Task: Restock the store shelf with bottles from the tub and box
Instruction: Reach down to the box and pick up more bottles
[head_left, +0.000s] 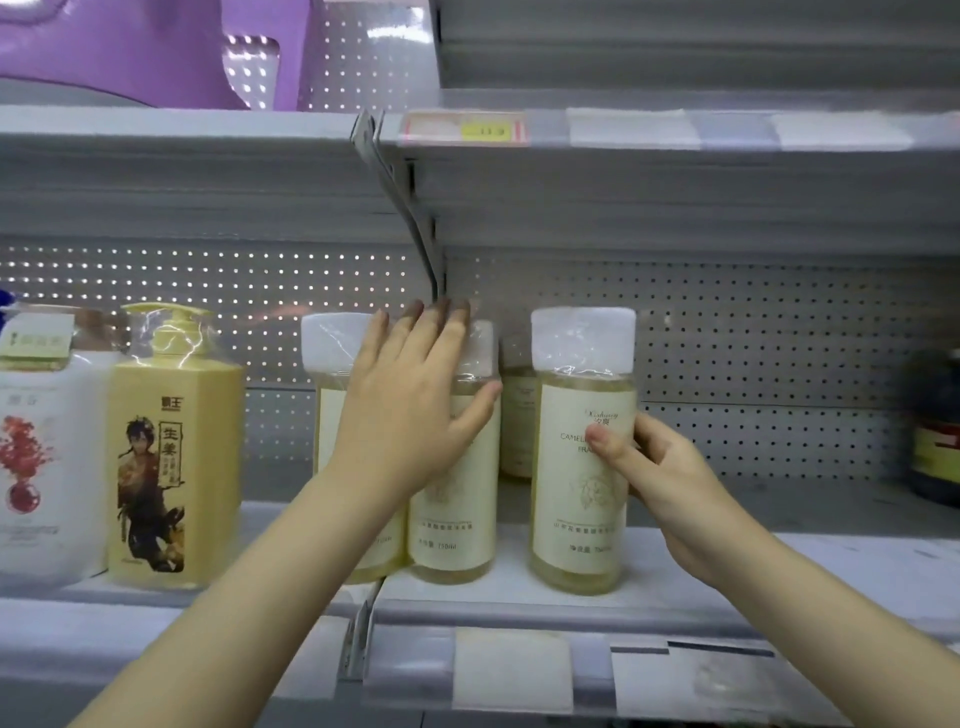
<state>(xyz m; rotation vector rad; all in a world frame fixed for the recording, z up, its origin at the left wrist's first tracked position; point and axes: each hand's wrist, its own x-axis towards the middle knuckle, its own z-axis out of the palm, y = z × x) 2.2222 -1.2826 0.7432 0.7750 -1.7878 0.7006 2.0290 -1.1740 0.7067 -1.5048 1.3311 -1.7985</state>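
Three pale yellow bottles with white caps and cream labels stand upright at the front of the grey shelf (561, 597). My right hand (670, 478) grips the right bottle (576, 499) from its right side, thumb across the label. My left hand (410, 410) lies flat with straight fingers against the middle bottle (457, 525) and partly covers the left bottle (327, 353). A fourth bottle of the same kind (517, 421) stands further back between them. The tub and box are out of view.
A square yellow pump bottle (171, 457) and a white bottle with red flowers (41, 467) stand at the left. A dark bottle (935, 436) sits at the far right. Bare shelf lies between it and the right bottle. A purple plastic item (156, 52) is on the upper shelf.
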